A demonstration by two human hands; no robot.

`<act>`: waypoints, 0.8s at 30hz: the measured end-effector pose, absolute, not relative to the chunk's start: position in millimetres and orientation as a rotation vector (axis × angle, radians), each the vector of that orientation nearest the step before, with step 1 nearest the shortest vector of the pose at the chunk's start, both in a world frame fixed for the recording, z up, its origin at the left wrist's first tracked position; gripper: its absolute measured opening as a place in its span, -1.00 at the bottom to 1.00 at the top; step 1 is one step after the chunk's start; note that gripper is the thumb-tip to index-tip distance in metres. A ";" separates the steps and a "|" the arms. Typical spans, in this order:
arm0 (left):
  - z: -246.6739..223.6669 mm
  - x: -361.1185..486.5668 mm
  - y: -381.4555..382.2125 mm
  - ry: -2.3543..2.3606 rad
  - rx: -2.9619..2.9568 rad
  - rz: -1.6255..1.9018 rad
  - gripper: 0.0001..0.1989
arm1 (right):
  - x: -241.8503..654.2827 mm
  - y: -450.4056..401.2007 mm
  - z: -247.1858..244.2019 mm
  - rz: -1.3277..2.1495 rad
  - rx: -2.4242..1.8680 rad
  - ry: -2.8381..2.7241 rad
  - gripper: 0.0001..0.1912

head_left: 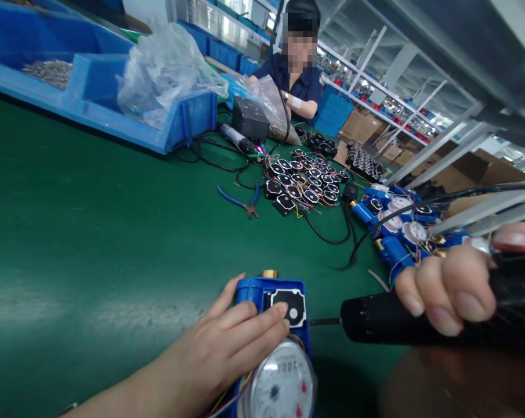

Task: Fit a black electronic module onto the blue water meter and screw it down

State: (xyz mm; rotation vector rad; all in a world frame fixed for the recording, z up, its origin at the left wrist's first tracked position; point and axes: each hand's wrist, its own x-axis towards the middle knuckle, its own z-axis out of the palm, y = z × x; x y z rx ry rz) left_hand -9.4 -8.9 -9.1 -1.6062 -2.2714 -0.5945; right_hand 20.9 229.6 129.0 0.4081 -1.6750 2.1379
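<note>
A blue water meter (274, 342) with a round white dial and a brass end lies on the green table (92, 244) near the front edge. My left hand (227, 342) rests on it, fingertips pressing a small black-and-white module (289, 306) set in its top. My right hand (453, 284) grips a black electric screwdriver (375, 319). Its thin bit points left, level with the module's right edge, and whether it touches is not clear.
Several black modules with coloured wires (303, 183) lie mid-table beside blue-handled pliers (240, 203). More blue meters (397, 223) sit at right. Blue bins (92, 87) with a plastic bag stand at the back left. A person (297, 69) sits across the table.
</note>
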 end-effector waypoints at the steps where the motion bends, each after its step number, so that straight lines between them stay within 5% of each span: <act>1: -9.6 -9.5 -8.7 -2.288 -1.610 -0.617 -0.62 | 21.9 223.4 127.9 2.094 0.423 -1.628 -0.65; 18: -6.3 -10.8 -9.2 -2.347 -1.616 -0.666 -0.64 | 16.8 201.3 151.9 2.270 0.145 -1.789 -0.55; 24: -6.6 -11.9 -9.3 -2.329 -1.629 -0.609 -0.60 | 17.2 204.1 138.3 2.291 0.388 -1.794 -0.56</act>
